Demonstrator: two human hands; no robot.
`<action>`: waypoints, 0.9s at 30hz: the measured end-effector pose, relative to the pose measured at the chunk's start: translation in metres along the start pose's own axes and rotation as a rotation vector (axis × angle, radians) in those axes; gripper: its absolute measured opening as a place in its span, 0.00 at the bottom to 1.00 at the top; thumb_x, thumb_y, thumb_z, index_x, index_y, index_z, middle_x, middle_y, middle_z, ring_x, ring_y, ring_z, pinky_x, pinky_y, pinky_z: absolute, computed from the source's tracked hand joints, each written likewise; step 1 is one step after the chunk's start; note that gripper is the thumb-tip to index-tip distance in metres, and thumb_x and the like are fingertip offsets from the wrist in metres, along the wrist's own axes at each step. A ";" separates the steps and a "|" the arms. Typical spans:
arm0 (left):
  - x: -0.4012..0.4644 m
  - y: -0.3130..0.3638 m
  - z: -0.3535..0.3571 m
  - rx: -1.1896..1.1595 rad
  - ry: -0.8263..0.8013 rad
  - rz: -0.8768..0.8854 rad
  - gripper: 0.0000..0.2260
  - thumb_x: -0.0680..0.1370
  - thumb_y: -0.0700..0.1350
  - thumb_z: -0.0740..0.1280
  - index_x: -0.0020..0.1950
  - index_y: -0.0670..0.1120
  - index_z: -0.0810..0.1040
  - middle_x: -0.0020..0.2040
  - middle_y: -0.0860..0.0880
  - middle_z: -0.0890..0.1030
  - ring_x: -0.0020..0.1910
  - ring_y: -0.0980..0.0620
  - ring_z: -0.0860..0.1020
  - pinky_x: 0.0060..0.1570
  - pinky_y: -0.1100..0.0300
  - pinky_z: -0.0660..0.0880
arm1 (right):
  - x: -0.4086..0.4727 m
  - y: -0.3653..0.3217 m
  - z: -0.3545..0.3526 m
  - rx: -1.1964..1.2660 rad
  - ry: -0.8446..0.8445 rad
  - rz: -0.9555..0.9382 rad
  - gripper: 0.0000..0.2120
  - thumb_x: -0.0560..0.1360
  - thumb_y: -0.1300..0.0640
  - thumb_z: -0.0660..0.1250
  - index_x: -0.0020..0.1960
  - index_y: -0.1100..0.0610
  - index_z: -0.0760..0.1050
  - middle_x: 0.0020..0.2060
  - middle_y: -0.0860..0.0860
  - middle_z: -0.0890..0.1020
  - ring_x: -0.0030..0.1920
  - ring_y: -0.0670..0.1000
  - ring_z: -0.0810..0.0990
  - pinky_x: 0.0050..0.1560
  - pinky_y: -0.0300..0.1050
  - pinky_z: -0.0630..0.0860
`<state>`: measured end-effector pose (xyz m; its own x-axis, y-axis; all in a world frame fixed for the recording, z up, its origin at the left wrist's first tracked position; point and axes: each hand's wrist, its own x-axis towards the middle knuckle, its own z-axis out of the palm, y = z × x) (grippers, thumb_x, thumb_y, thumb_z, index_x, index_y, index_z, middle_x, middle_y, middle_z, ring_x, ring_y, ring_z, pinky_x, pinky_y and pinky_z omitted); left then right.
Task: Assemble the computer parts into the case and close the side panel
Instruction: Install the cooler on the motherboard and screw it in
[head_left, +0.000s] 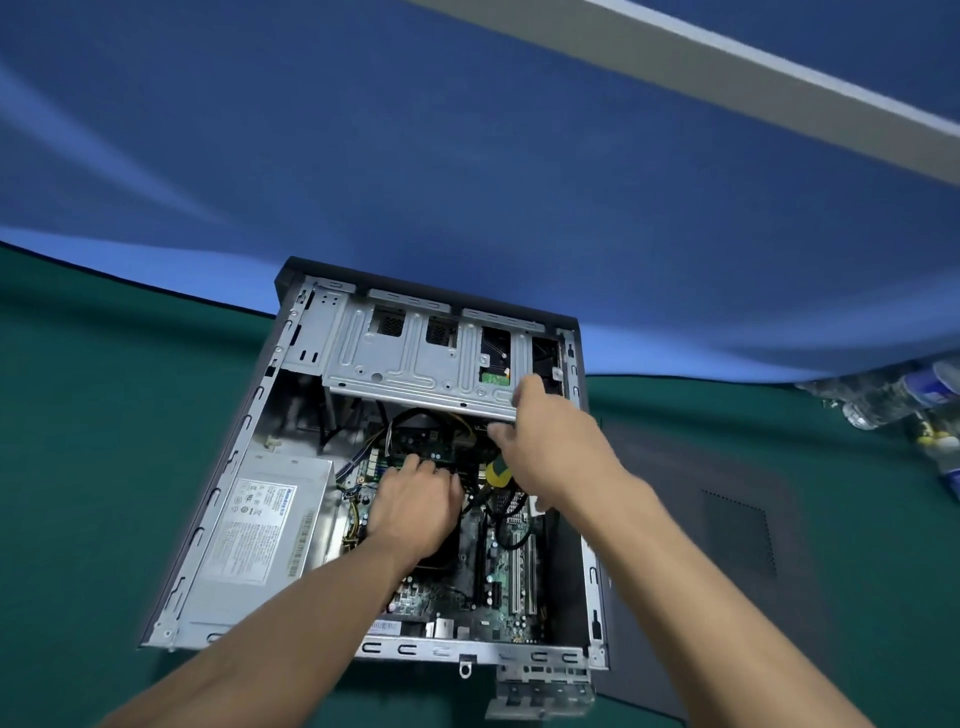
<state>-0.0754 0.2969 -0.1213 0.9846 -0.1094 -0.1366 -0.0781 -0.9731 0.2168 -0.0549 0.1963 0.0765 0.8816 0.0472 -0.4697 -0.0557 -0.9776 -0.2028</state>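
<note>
The open computer case (291, 332) lies on its side on the green table. Its silver drive cage (415, 358) is tilted up at the far end, above the motherboard (506, 571). My left hand (415, 509) reaches into the case, fingers bent down with their tips on a green module (421, 448) under the cage. My right hand (558, 447) has its thumb on the cage's near right edge and holds a screwdriver with a green and yellow handle (497, 475) in its palm. The dark side panel (727, 519) lies flat to the right of the case.
A silver power supply (260, 525) fills the case's left side. A loose metal bracket (540, 693) lies at the case's near edge. Plastic bottles (904, 400) lie at the table's far right. A blue cloth backdrop (467, 156) hangs behind the table.
</note>
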 end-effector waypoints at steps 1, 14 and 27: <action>0.000 0.000 0.000 -0.003 0.007 -0.004 0.21 0.81 0.52 0.47 0.51 0.47 0.79 0.51 0.48 0.81 0.52 0.48 0.73 0.48 0.53 0.69 | 0.000 0.000 0.000 -0.042 0.052 0.018 0.17 0.81 0.51 0.57 0.65 0.59 0.61 0.56 0.58 0.77 0.52 0.61 0.78 0.43 0.49 0.72; 0.001 0.000 0.003 0.009 0.027 0.000 0.22 0.81 0.51 0.47 0.49 0.47 0.80 0.50 0.48 0.81 0.52 0.48 0.74 0.47 0.53 0.70 | -0.003 0.006 0.002 -0.045 0.026 0.065 0.14 0.80 0.54 0.58 0.62 0.59 0.63 0.55 0.59 0.77 0.51 0.61 0.79 0.43 0.48 0.74; 0.002 -0.001 0.004 0.001 0.016 0.000 0.21 0.81 0.51 0.48 0.49 0.47 0.80 0.50 0.48 0.81 0.51 0.48 0.74 0.47 0.53 0.69 | -0.004 0.002 0.005 0.000 -0.005 0.042 0.15 0.80 0.54 0.59 0.63 0.58 0.63 0.56 0.58 0.76 0.50 0.60 0.79 0.44 0.47 0.71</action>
<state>-0.0743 0.2971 -0.1255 0.9869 -0.1064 -0.1210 -0.0785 -0.9732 0.2160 -0.0608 0.1955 0.0738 0.8763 0.0075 -0.4817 -0.0924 -0.9787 -0.1833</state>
